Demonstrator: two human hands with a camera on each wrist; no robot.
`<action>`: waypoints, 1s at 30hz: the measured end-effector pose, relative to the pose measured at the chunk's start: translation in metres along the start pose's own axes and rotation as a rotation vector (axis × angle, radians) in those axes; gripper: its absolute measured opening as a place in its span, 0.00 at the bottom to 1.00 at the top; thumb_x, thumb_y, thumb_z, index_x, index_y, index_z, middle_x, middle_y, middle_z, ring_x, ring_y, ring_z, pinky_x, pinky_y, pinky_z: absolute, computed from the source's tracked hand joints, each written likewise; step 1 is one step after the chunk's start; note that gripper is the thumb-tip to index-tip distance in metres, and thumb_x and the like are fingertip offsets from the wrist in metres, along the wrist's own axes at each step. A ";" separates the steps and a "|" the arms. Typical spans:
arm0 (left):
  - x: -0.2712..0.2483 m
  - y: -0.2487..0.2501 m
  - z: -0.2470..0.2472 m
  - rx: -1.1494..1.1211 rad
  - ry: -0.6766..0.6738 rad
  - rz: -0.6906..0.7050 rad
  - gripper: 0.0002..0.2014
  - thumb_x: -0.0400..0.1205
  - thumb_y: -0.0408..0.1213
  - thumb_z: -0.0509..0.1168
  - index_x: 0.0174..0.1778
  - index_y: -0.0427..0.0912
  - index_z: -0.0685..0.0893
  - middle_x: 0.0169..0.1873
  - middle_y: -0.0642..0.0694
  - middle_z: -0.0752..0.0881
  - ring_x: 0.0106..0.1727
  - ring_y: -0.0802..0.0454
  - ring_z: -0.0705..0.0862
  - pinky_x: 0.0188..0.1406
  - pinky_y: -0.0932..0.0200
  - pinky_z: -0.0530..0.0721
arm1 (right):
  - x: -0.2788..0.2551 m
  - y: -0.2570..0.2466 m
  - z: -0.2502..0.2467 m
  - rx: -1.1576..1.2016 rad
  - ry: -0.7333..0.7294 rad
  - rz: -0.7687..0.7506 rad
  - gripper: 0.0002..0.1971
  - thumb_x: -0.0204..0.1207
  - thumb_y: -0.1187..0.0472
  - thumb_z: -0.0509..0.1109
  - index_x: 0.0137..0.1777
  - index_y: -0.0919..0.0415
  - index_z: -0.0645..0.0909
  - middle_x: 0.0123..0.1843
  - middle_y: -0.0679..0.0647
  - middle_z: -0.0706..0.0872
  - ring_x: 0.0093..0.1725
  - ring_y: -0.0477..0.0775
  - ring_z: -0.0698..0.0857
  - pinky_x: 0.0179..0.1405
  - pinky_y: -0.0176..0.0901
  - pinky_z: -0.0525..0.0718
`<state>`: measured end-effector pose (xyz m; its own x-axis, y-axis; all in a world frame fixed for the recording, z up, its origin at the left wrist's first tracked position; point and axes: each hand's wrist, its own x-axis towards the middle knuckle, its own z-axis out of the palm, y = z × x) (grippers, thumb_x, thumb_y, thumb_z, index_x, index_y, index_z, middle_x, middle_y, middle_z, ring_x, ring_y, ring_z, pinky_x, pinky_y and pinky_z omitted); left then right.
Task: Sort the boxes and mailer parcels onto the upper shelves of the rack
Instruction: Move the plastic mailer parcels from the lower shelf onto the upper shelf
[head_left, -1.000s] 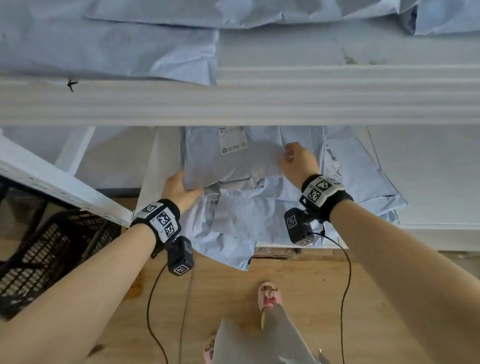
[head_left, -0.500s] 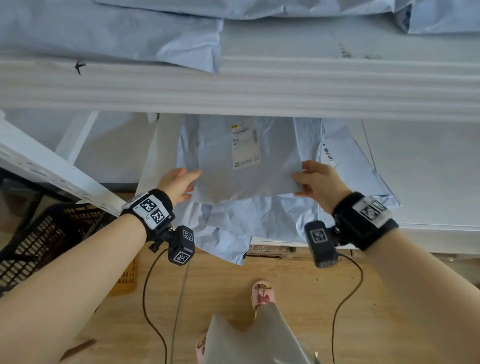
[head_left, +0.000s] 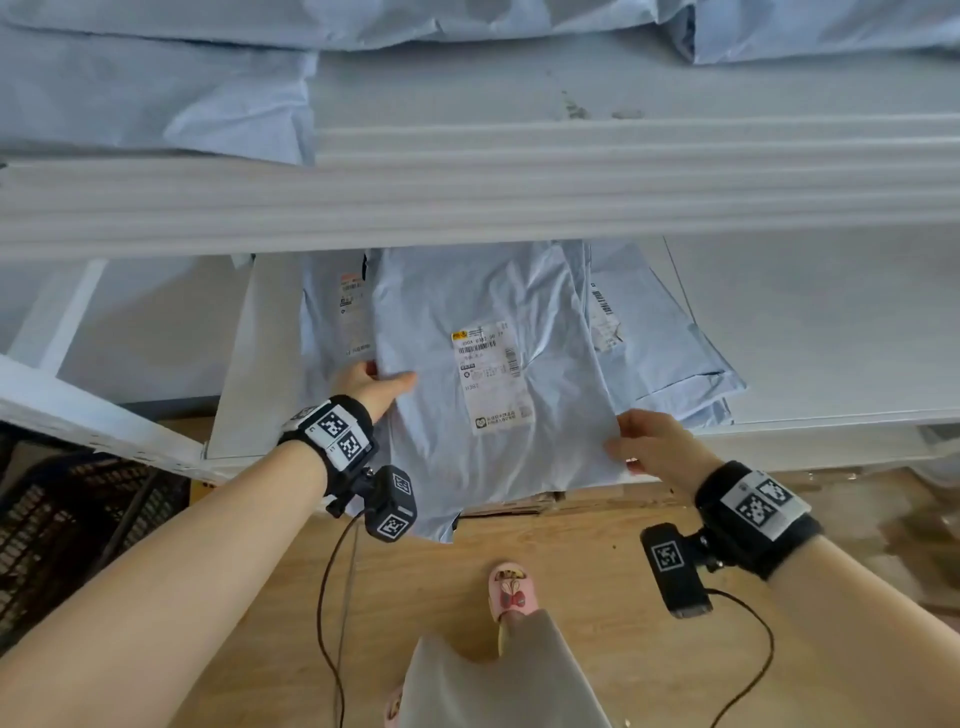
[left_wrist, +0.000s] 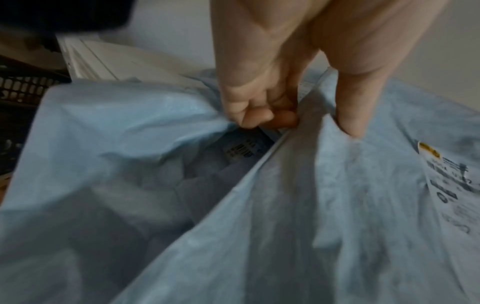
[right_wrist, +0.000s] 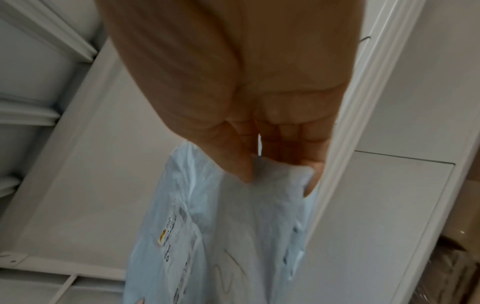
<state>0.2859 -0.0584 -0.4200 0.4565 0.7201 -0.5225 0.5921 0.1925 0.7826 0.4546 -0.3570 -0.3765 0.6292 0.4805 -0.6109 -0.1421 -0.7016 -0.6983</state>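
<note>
A pale blue mailer parcel (head_left: 462, 343) with a white shipping label (head_left: 491, 376) faces up over a pile of similar mailers (head_left: 660, 338) on the lower shelf (head_left: 810, 332). My left hand (head_left: 371, 387) pinches its left edge, thumb on top and fingers curled beneath, as the left wrist view shows on the mailer (left_wrist: 337, 205) with my left hand (left_wrist: 298, 121). My right hand (head_left: 649, 441) grips the near right corner; in the right wrist view the right hand (right_wrist: 272, 164) has its thumb over the mailer (right_wrist: 233, 236). The upper shelf (head_left: 519, 88) carries more blue mailers (head_left: 150, 98).
The upper shelf's white front rail (head_left: 467, 202) runs across the view above the hands. A black plastic crate (head_left: 67, 525) stands on the wooden floor (head_left: 571, 571) at the lower left. A slippered foot (head_left: 511, 592) is below the parcel. Bare shelf board lies right of the pile.
Both hands have drawn the top mailer toward me, off the pile. Its label now sits nearer the shelf's front edge, and the right hand has dropped to the near right corner.
</note>
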 end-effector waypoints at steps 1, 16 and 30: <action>0.001 0.000 -0.001 0.003 0.000 0.019 0.13 0.71 0.41 0.78 0.49 0.46 0.87 0.46 0.47 0.90 0.48 0.46 0.89 0.56 0.48 0.86 | 0.002 -0.004 -0.003 0.027 -0.004 0.001 0.10 0.77 0.76 0.66 0.56 0.70 0.81 0.54 0.66 0.86 0.53 0.63 0.85 0.57 0.54 0.84; -0.035 0.007 -0.023 -0.094 -0.100 0.087 0.13 0.73 0.26 0.75 0.47 0.47 0.86 0.50 0.41 0.90 0.53 0.41 0.88 0.56 0.45 0.86 | 0.048 -0.085 -0.010 0.047 -0.052 -0.146 0.15 0.78 0.71 0.70 0.64 0.72 0.80 0.62 0.69 0.85 0.55 0.65 0.86 0.59 0.56 0.86; -0.111 -0.005 -0.083 0.529 -0.301 0.383 0.15 0.68 0.40 0.81 0.50 0.47 0.91 0.46 0.54 0.91 0.47 0.60 0.87 0.52 0.63 0.81 | -0.072 -0.055 -0.007 -0.415 0.109 -0.464 0.07 0.73 0.67 0.75 0.50 0.65 0.86 0.42 0.56 0.90 0.40 0.54 0.89 0.46 0.52 0.89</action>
<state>0.1771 -0.0842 -0.3374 0.8150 0.4426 -0.3741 0.5610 -0.4410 0.7006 0.4222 -0.3565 -0.2917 0.6312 0.7432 -0.2222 0.4593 -0.5889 -0.6650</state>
